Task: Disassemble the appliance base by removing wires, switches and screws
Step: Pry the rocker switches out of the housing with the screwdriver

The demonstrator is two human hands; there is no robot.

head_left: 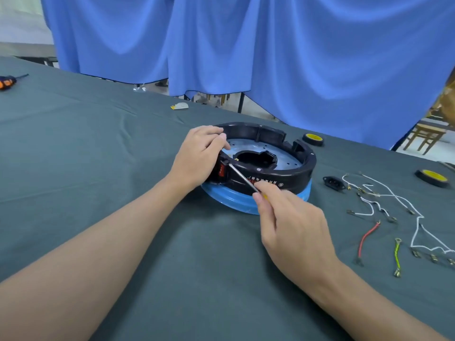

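Observation:
A round black appliance base point(293, 172) with a blue lower ring lies on the grey cloth, its metal plate and centre hole showing. My left hand point(199, 156) grips its left rim, just above a red rocker switch point(222, 170) set in the side wall. My right hand point(293, 225) holds a screwdriver point(242, 178) with a yellow handle; the thin metal shaft points up-left and its tip touches the wall beside the switch.
Loose white, red and green-yellow wires point(384, 217) and a black power socket point(333, 182) lie to the right of the base. Two yellow-hubbed wheels point(313, 139) point(432, 177) sit further back. An orange tool point(6, 82) lies far left. A blue curtain hangs behind the table.

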